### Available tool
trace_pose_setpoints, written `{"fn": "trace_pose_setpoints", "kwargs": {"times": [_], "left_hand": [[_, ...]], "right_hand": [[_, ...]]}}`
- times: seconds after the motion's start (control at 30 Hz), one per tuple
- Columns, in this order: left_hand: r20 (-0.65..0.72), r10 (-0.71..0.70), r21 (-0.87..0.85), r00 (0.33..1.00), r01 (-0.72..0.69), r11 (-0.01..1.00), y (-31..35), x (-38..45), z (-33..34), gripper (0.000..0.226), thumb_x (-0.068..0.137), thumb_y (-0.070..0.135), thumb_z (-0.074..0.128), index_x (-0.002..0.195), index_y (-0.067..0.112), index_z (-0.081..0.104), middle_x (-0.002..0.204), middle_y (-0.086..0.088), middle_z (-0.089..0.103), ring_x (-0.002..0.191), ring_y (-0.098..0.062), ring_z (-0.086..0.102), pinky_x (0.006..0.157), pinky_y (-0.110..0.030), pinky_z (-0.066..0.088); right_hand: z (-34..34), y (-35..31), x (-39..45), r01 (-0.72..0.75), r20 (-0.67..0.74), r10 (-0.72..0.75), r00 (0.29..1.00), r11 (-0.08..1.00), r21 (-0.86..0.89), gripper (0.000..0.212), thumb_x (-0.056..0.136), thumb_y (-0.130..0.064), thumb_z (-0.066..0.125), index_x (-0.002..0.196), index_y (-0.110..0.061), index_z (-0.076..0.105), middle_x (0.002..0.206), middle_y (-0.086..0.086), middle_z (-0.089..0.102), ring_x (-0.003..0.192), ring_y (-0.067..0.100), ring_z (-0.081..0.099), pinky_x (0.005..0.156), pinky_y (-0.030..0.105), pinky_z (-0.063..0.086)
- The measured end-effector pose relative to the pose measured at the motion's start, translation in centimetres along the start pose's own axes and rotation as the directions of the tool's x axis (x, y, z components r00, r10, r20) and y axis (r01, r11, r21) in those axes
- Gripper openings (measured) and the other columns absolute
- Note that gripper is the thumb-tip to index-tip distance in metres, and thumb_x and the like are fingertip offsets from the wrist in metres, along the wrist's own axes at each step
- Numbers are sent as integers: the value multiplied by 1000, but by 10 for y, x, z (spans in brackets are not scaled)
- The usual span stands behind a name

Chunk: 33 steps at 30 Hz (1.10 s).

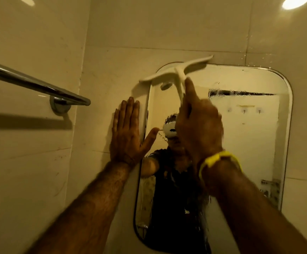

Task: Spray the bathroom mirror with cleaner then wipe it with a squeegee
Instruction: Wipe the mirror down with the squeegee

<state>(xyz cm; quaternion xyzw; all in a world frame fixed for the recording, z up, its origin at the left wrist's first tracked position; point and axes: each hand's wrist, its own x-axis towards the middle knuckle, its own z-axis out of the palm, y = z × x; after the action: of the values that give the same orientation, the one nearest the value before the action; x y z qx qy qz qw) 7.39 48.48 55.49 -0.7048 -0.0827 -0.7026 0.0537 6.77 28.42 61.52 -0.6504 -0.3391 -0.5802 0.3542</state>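
A rounded-corner mirror point(250, 143) hangs on the tiled wall, wet with streaks and droplets of cleaner. My right hand point(198, 125), with a yellow band at the wrist, grips the handle of a white squeegee point(176, 70). The squeegee's blade lies tilted across the mirror's top left corner, its ends reaching past the frame onto the tile. My left hand point(129, 132) rests flat and open on the wall at the mirror's left edge, thumb touching the glass. No spray bottle is in view.
A chrome towel rail point(33, 83) juts out from the left wall at about hand height. Beige wall tiles point(158, 24) surround the mirror. The mirror reflects a person in a dark shirt.
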Motion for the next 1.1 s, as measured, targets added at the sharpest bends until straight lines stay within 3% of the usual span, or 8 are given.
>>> {"fn": "trace_pose_setpoints", "kwargs": {"times": [0.17, 0.3, 0.5, 0.7, 0.83, 0.93, 1.0, 1.1], "left_hand": [[13, -10, -17, 1000, 10, 1000, 2, 0, -5, 88, 95, 65, 39, 160, 10, 17, 169, -9, 11, 157, -24, 5, 126, -51, 12], [3, 4, -22, 1000, -4, 1000, 0, 0, -2, 88, 96, 66, 35, 160, 10, 16, 168, -10, 12, 157, -25, 5, 126, -52, 12], [0, 12, 18, 1000, -12, 1000, 1, -1, -1, 86, 97, 67, 32, 160, 9, 16, 168, -11, 12, 157, -26, 6, 126, -51, 12], [13, 20, 12, 1000, -21, 1000, 2, 1, -5, 87, 96, 67, 30, 160, 9, 17, 168, -13, 12, 156, -28, 7, 125, -53, 11], [-6, 31, -42, 1000, -31, 999, 5, -1, -3, 87, 95, 68, 35, 160, 13, 17, 168, -12, 13, 156, -28, 7, 125, -53, 8], [-71, -9, -56, 997, 5, 998, 8, 7, -9, 90, 91, 70, 39, 158, 12, 22, 163, -12, 26, 152, -29, 21, 122, -55, 16], [-94, 6, -85, 996, -14, 996, 13, 18, -11, 94, 88, 68, 49, 157, 10, 24, 160, -12, 32, 149, -28, 29, 119, -57, 20], [-35, 161, -62, 986, -163, 985, 16, 22, -7, 96, 87, 65, 55, 158, 8, 21, 163, -15, 25, 153, -29, 22, 120, -62, 15]], "right_hand": [[-7, 7, -21, -40, 14, 40, 999, 999, -16, 53, 103, -25, 45, 153, -26, 28, 76, 7, 53, 56, 15, 47, 51, 24, 42], [-20, 22, -79, -39, 115, 41, 993, 999, -17, 56, 100, -24, 51, 152, -21, 30, 79, 11, 58, 58, 15, 47, 52, 31, 52], [-16, 10, 9, -77, -9, 77, 997, 996, -40, 53, 102, -25, 45, 153, -26, 29, 75, 7, 60, 59, 18, 55, 53, 25, 42], [-29, 22, -89, -86, 131, 90, 987, 996, -37, 56, 102, -25, 46, 154, -23, 25, 78, 10, 59, 59, 13, 47, 53, 30, 52], [-25, 21, -38, -38, 0, 39, 999, 994, -100, 56, 101, -25, 46, 153, -29, 26, 73, 5, 54, 54, 14, 48, 48, 26, 42], [-18, 17, 12, -97, -53, 94, 994, 992, -74, 55, 101, -24, 43, 153, -29, 27, 72, 2, 53, 56, 16, 53, 49, 24, 39], [-12, 19, 5, -129, -74, 124, 990, 989, -69, 55, 101, -25, 43, 154, -27, 26, 73, 3, 53, 57, 14, 50, 49, 21, 34], [-4, 22, -48, -119, -51, 116, 992, 991, -63, 58, 100, -25, 48, 154, -24, 26, 72, 5, 52, 54, 12, 42, 49, 21, 34]]}}
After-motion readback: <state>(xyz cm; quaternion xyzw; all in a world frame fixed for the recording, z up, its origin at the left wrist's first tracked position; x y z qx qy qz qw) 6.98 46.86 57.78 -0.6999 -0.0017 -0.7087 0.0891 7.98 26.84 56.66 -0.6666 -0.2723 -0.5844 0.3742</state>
